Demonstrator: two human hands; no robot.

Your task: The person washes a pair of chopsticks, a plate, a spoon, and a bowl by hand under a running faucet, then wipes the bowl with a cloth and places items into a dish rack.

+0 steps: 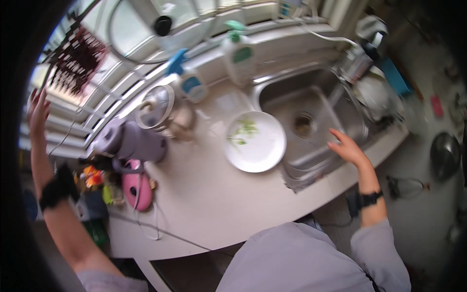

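My left hand is raised at the far left, close to a dark red, openwork hanging item in front of the window. Blur hides whether its fingers touch the dark strip above them. My right hand hovers over the front right part of the stainless-steel sink, fingers apart and holding nothing. Left of the drain, a white plate bears small green leafy sprigs. This plate rests partly on the countertop and overlaps the sink's left rim.
Two spray bottles, one with a green head and one with a blue head, stand along the windowsill. A purple appliance, a clear container and a pink object with a cord occupy the left. Dishes stand right of the sink.
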